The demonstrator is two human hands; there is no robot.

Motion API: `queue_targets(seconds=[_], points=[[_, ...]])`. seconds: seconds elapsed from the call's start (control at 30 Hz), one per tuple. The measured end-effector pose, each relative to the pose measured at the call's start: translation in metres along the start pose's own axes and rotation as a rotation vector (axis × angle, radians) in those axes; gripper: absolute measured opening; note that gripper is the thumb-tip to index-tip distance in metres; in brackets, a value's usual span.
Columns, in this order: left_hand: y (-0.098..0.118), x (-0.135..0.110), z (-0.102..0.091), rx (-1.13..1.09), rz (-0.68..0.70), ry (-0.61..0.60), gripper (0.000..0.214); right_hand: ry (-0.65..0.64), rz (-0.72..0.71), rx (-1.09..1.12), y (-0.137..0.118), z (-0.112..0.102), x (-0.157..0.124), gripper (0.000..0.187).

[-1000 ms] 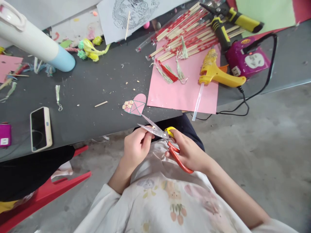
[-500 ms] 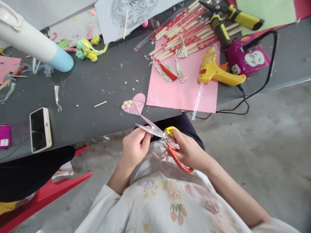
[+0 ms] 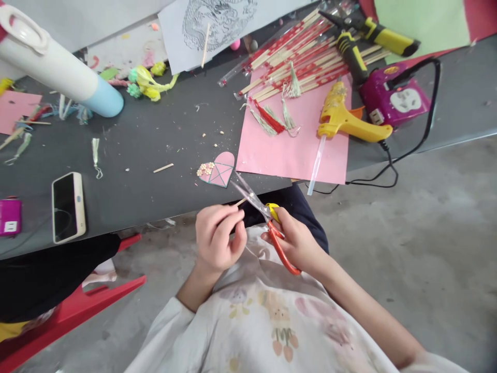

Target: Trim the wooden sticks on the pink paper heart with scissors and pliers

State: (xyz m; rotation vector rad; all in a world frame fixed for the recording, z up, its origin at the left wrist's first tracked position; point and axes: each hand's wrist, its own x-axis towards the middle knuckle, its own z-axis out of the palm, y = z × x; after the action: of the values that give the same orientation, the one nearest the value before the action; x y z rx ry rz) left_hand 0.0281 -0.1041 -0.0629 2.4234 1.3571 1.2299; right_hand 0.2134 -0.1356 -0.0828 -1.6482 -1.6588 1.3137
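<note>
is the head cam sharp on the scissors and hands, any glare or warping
Head view: the scissors and both hands, left hand and right hand, look reasonably sharp in soft, even daylight with faint shadows; the phone screen shows a dull reflection; the wide lens bends the table edge and stretches the white bottle at the corner.

**What lies on my table**

On my dark table (image 3: 155, 134) I see a phone (image 3: 69, 207), a pink paper sheet (image 3: 295, 150), a yellow glue gun (image 3: 345, 118), a purple socket box (image 3: 394, 98), bamboo sticks (image 3: 310, 57) and a white-blue bottle (image 3: 58, 67).
</note>
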Motion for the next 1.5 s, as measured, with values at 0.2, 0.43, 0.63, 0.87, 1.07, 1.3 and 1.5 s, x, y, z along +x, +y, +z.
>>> queue_targets(seconds=[0.2,0.43,0.63,0.87,1.07,1.3,1.5], points=[[0.014,-0.012,0.007,-0.331,-0.24,-0.297,0.011,0.047,0.126,0.214,-0.003,0.008,0.004,0.019],[0.026,-0.007,0.008,-0.184,0.113,-0.049,0.01,0.013,0.119,0.546,-0.012,0.027,0.014,0.016],[0.029,-0.007,0.022,-0.22,-0.114,-0.046,0.039,0.057,0.058,0.596,-0.001,0.042,0.025,0.019],[0.027,-0.015,0.024,-0.207,-0.064,-0.051,0.048,0.072,0.028,0.607,0.0,0.044,0.028,0.019],[0.024,-0.025,0.031,-0.328,-0.263,-0.065,0.064,0.076,0.058,0.584,-0.003,0.044,0.027,0.025],[0.018,-0.045,0.033,-0.538,-0.572,-0.244,0.088,0.061,0.078,0.553,0.001,0.048,0.028,0.036],[0.014,-0.055,0.037,-0.715,-0.664,-0.457,0.107,0.06,0.1,0.497,0.003,0.046,0.027,0.034]])
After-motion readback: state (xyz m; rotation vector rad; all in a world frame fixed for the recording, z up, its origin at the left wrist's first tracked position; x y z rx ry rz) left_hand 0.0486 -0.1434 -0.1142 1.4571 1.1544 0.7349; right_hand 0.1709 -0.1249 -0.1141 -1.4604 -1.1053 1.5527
